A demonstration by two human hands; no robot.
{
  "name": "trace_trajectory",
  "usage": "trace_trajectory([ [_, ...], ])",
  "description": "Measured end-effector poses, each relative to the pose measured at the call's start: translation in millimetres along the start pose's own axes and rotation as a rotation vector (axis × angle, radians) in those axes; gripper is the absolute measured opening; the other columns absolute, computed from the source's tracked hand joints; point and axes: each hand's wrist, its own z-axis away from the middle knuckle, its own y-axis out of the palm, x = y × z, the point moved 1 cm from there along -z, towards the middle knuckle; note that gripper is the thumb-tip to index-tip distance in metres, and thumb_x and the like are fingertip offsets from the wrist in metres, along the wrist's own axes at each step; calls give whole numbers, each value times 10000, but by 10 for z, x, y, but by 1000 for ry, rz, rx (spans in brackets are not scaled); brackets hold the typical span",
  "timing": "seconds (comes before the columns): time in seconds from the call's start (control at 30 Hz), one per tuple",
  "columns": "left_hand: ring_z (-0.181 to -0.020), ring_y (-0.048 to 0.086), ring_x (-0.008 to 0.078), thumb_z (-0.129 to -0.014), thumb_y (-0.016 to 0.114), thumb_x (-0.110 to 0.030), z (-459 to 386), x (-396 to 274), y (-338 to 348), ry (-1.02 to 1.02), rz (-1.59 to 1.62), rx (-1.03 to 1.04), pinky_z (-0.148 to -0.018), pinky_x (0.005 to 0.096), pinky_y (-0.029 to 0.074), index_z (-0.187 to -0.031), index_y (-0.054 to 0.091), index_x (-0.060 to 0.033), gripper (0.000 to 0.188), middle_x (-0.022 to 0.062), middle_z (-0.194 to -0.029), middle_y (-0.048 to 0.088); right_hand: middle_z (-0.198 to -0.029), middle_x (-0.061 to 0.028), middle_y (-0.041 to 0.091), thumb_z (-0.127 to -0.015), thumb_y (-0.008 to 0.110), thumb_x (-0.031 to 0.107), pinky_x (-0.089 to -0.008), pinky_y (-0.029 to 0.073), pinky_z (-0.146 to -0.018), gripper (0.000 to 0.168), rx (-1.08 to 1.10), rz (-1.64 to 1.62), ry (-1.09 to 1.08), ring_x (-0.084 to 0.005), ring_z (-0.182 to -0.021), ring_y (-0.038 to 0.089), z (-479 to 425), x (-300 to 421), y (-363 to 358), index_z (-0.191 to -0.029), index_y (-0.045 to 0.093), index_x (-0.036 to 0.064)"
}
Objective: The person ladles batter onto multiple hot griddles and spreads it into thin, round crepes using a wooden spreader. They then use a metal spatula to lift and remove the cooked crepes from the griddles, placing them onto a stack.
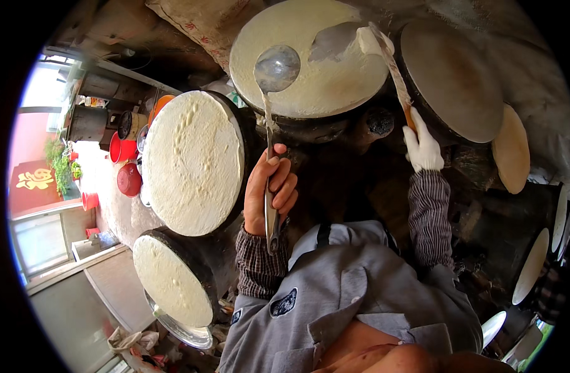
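My bare left hand [271, 191] grips the handle of a metal ladle [278, 69], whose batter-streaked bowl hangs over a round griddle [285, 42] at the top. A pale batter layer covers most of that griddle, with a grey patch of its surface bare. My right hand [424, 142], in a white glove, holds a batter-coated wooden stick [397, 77]. Pale batter clings around the stick's far end at the griddle's right edge. To the left, another round griddle [194, 163] is coated with batter, and a third [173, 282] below it is coated too.
A bare dark griddle [452, 81] stands at the upper right, with a thin round flatbread [511, 149] beside it. A sack [201, 28] lies behind the griddles. Red basins [129, 179] and a metal tray [187, 333] are on the left. More round plates line the right side.
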Motion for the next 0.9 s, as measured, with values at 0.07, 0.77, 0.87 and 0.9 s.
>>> trace_trajectory([
  [0.07,-412,302,65,-1058,439,-149,-47,19,-20,-31,-41,-27,-330,222,272,-1232,549,-59,225,-35,-641,337,-1248,-185,666,-974,503,504,-486,518,-936,564,24,172,9,-387,-1101,658,-395,211,90,-1509,404,357],
  [0.77,-418,322,76,-1063,410,-136,-287,52,61,-29,2,-15,-333,233,289,-1240,525,-33,234,-26,-641,335,-1223,-160,684,-969,484,516,-417,520,-939,556,66,163,-83,-329,-1082,678,-1108,796,49,-1491,448,327],
  [0.87,-415,294,68,-1053,460,-164,-367,128,143,-71,-67,-1,-335,222,248,-1229,570,-88,221,-34,-639,330,-1314,-166,635,-976,471,497,-413,495,-984,562,78,190,-166,-322,-1155,641,-1415,1101,-31,-1494,449,282],
  [0.9,-415,295,68,-1053,459,-164,-364,140,160,-71,-75,-3,-335,222,249,-1225,571,-89,218,-35,-638,328,-1344,-169,618,-978,468,494,-418,486,-1000,563,98,165,-210,-330,-1180,628,-1465,1122,-12,-1494,451,269],
])
